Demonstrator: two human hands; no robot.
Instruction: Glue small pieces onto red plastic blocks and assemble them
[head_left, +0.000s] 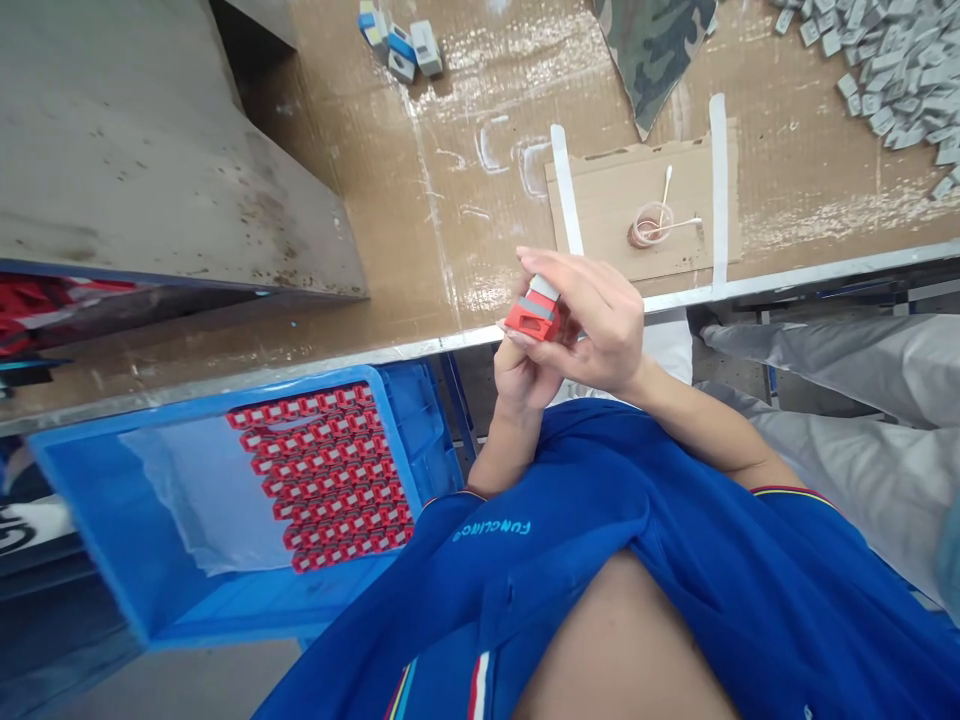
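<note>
A small red plastic piece (531,319) with a grey band and a pale grey block on top is held between both hands, just in front of the table edge. My left hand (521,375) grips it from below, its fingers mostly hidden behind the piece and the other hand. My right hand (600,315) closes over the piece from the right, thumb along its near side and fingers over the top. Beyond the hands, a small clear cup (651,226) with cotton swabs (666,187) stands on a cardboard sheet (600,215) taped to the table.
A blue crate (90,500) at the left holds rows of red pieces (330,480). Grey parts (892,70) lie heaped at the far right. Blocks (401,45) and a camouflage-patterned piece (656,50) lie farther back. A large grey box (150,150) takes the table's left side.
</note>
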